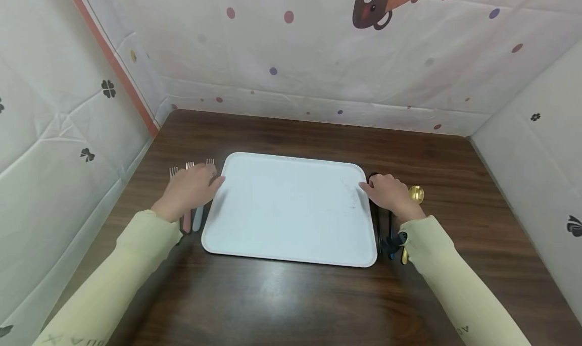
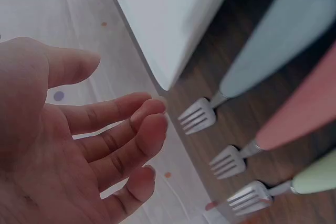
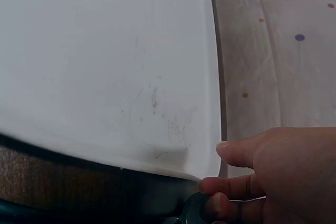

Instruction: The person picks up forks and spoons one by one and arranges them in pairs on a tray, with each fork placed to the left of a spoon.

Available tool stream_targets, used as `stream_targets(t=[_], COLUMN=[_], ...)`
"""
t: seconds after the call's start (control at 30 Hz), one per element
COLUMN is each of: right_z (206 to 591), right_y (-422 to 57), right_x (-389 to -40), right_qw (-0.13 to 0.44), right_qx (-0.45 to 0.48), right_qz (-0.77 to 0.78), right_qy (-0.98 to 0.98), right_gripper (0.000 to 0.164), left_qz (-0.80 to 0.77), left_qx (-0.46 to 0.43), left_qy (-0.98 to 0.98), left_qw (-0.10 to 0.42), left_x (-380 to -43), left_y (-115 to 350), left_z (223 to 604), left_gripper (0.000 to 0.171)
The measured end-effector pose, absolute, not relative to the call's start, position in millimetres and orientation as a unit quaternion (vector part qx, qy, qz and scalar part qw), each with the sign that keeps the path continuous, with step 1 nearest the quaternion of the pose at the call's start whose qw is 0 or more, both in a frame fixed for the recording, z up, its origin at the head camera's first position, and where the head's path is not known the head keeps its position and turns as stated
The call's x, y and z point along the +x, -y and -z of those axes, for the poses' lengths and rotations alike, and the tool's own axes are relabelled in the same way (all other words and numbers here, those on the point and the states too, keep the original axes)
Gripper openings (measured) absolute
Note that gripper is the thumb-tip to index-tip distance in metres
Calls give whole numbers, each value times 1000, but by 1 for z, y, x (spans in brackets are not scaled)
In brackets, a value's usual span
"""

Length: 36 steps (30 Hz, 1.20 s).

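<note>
A white rectangular tray (image 1: 291,209) lies flat on the table. My left hand (image 1: 188,187) hovers beside its left edge, over three forks. In the left wrist view its fingers are loosely bent with nothing in them. The forks have a blue-grey handle (image 2: 275,40), a pink handle (image 2: 299,108) and a pale green handle (image 2: 317,174). At the tray's right edge is my right hand (image 1: 387,190), thumb extended toward the rim. Its fingertips overlap a dark rounded utensil end (image 3: 195,208) in the right wrist view. A gold spoon (image 1: 416,194) lies partly beneath the right wrist.
Slim black utensil handles (image 1: 378,230) lie along the tray's right side. The brown wooden table (image 1: 273,305) extends in front of the tray. White patterned cloth (image 1: 318,48) hangs behind the table and on both sides.
</note>
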State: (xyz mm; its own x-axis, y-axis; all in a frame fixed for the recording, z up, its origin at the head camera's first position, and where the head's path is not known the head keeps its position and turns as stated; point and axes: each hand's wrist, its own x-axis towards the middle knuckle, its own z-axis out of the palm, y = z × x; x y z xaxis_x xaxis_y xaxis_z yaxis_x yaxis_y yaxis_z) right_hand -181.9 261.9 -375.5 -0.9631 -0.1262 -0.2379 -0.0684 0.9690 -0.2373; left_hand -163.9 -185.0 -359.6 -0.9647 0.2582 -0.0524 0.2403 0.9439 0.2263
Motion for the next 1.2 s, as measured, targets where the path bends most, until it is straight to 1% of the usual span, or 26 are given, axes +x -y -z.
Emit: stream_targets(t=[0.2, 0.33, 0.53, 0.77, 0.93, 1.2], right_z=[379, 383, 386, 387, 387, 388], right_y=[-263, -262, -264, -264, -265, -263], right_x=[-181, -181, -182, -183, -184, -187], right_qw=[130, 135, 140, 142, 145, 148], right_qx=[-44, -41, -42, -57, -58, -65], right_qz=[103, 90, 83, 85, 88, 85], right_qy=[-985, -986, -986, -985, -984, -983], right_gripper=[40, 38, 33, 30, 29, 32], left_qz=[-111, -113, -107, -111, -101, -97], left_qx=[107, 94, 88, 78, 79, 77], left_qy=[-985, -984, -983, -979, -979, -977], left_qw=[71, 100, 120, 153, 160, 172], left_x=[-161, -159, -157, -153, -153, -153], left_y=[195, 203, 213, 216, 217, 219], left_z=[362, 366, 371, 374, 379, 384], left_gripper=[39, 43, 47, 39, 38, 36])
